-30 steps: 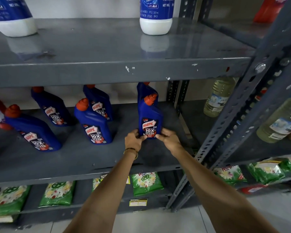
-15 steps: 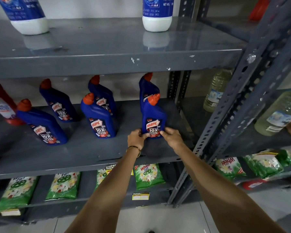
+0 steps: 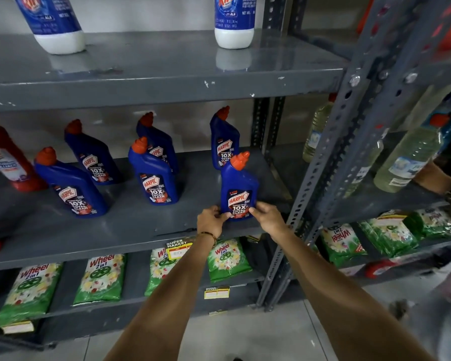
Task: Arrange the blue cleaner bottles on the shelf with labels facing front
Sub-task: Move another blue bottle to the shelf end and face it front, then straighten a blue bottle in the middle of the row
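Several blue cleaner bottles with orange caps stand on the grey middle shelf [image 3: 115, 238], labels toward me. The front right bottle [image 3: 238, 185] stands upright near the shelf's front edge. My left hand [image 3: 211, 221] grips its lower left side and my right hand [image 3: 266, 216] grips its lower right side. Another blue bottle [image 3: 224, 142] stands behind it. Further left are a front bottle [image 3: 154, 175], one partly hidden behind it [image 3: 158, 142], and two more [image 3: 71, 186] [image 3: 93, 155].
A red bottle [image 3: 8, 160] stands at the shelf's far left. White-and-blue bottles [image 3: 233, 22] sit on the upper shelf. Green detergent packs [image 3: 99, 280] lie on the lower shelf. A perforated steel upright [image 3: 320, 162] rises right of my hands, with clear bottles [image 3: 406, 160] behind it.
Both hands have stayed on the front right bottle, which has come slightly nearer the shelf's front edge. My view has shifted, showing more of the lower shelf.
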The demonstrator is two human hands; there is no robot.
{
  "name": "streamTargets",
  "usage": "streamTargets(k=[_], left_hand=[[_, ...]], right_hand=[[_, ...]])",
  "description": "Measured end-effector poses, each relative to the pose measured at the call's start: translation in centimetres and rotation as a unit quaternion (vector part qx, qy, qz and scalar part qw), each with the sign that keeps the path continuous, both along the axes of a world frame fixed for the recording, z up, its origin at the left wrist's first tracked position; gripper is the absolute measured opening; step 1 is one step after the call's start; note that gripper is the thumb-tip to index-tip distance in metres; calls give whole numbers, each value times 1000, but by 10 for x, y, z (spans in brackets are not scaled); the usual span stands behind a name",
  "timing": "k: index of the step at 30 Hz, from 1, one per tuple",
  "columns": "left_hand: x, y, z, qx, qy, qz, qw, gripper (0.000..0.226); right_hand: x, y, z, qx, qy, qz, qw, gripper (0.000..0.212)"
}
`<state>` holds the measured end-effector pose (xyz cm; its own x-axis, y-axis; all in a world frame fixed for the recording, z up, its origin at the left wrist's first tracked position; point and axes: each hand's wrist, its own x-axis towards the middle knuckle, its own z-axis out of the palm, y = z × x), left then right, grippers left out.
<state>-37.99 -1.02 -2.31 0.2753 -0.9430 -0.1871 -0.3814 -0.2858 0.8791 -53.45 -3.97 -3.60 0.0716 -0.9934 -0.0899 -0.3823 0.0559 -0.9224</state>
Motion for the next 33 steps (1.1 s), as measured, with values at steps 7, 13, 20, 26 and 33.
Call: streamTargets(k=[7,13,20,26,33], left_hand=[[-4,5,1,8,7,8,1000,37],[-6,7,1,10,5,15,1000,36],[-4,12,3,17,-15,19,1000,40],[24,18,6,16,-31,36,999,47],[76,26,9,26,-45,29,998,45]], right_hand=[[-3,1,0,17,-1,1,1000,29],[-6,0,0,28,-15,4,999,29],[-8,-2,-1,87,-39,-19,995,57],[1,7,-2,79,-26,-95,992,61],[24,30,0,28,10,-216,976,53]])
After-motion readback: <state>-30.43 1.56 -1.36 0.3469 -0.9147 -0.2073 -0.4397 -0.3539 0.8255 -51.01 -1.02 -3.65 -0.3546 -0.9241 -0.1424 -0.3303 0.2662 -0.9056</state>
